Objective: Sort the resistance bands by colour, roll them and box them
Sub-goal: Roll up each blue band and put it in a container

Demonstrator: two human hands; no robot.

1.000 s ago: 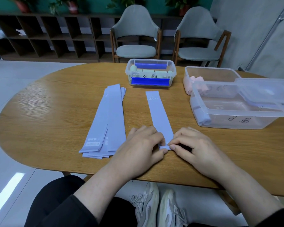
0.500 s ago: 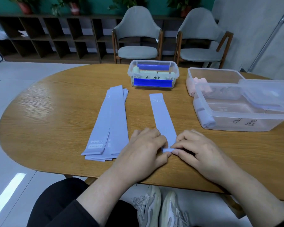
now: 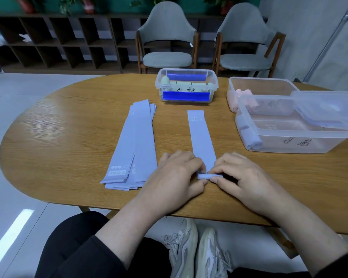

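My left hand (image 3: 176, 173) and right hand (image 3: 242, 177) both pinch the band's (image 3: 202, 141) rolled near end; its long axis runs flat toward 12 o'clock, so the roll should travel straight away from me.

Oval wooden table (image 3: 48, 141), light oak grain. On it: stack of lilac bands (image 3: 135, 145) at 9 o'clock; single lilac band (image 3: 201, 135) at centre, near end rolled; small clear box (image 3: 186, 85) with blue and pale rolls at 12 o'clock; two larger clear boxes, front box (image 3: 289, 135) and rear box (image 3: 259, 85), at 2 o'clock.
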